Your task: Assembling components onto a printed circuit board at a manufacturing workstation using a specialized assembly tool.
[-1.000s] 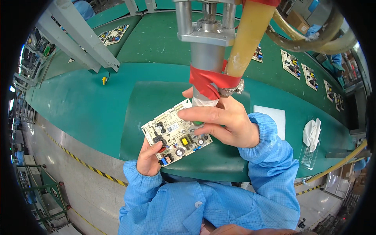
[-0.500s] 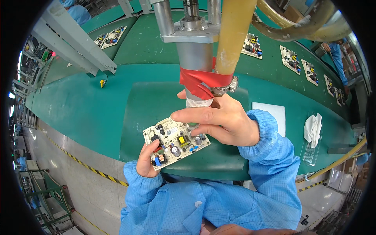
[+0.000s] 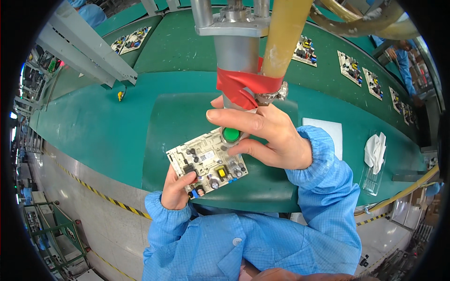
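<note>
My left hand (image 3: 175,191) grips a cream circuit board (image 3: 204,155) by its lower left corner, thumb on top among the parts. The board is held tilted above a green mat, crowded with capacitors, a yellow transformer and blue parts. A grey cylindrical tool (image 3: 236,54) hangs from above, wrapped in red tape (image 3: 248,86) beside a thick yellowish hose (image 3: 286,42). Around the tool's lower end curls my right hand (image 3: 280,141), index finger across its front and thumb below. A round green button (image 3: 231,135) shows between thumb and index finger. The tool's tip is hidden.
Several more circuit boards (image 3: 349,69) lie on the green belt (image 3: 187,47) beyond the bench. On the right are a white pad (image 3: 323,136) and a white cloth (image 3: 375,152) on a clear tray (image 3: 371,185). A grey metal post (image 3: 89,42) stands at far left.
The board has shifted slightly left in my left hand, and its angle has changed a little. The tool appears slightly higher, and the green button now shows fully by my right thumb.
</note>
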`<state>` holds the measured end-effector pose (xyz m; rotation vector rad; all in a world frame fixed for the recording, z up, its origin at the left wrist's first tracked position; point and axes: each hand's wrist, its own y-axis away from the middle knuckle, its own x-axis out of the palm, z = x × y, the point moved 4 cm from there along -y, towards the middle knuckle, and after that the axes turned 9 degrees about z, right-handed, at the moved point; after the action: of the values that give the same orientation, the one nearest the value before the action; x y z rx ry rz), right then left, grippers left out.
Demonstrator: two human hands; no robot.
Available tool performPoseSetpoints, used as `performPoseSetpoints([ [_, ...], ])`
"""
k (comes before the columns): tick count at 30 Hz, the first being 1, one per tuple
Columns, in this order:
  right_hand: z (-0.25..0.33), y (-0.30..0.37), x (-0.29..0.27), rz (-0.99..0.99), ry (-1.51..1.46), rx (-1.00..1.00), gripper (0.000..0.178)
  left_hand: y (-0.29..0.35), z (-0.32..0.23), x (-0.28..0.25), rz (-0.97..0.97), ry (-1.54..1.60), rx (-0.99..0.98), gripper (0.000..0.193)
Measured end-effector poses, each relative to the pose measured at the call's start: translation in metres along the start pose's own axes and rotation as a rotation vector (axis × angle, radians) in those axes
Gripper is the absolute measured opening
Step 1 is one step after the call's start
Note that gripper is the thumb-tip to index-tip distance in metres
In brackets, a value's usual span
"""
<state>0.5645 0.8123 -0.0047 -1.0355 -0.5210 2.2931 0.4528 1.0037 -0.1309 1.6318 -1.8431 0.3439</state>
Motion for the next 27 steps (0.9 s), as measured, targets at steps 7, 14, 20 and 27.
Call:
performPoseSetpoints([
  [7,-0.003,-0.002,0.002,-0.014,0.007,0.065,0.057,0.004,0.001,0.014,0.084,-0.071,-0.044,0.071],
  [14,-0.007,-0.001,0.006,-0.024,0.007,0.081,0.054,0.005,0.001,0.011,0.069,-0.084,-0.034,0.072],
  [20,-0.008,-0.009,0.003,-0.013,0.014,0.053,0.063,0.003,-0.008,0.008,0.074,-0.077,-0.037,0.071],
  [27,-0.009,-0.005,-0.006,0.023,0.049,0.09,0.067,-0.004,-0.013,-0.015,0.069,0.015,-0.121,0.065],
])
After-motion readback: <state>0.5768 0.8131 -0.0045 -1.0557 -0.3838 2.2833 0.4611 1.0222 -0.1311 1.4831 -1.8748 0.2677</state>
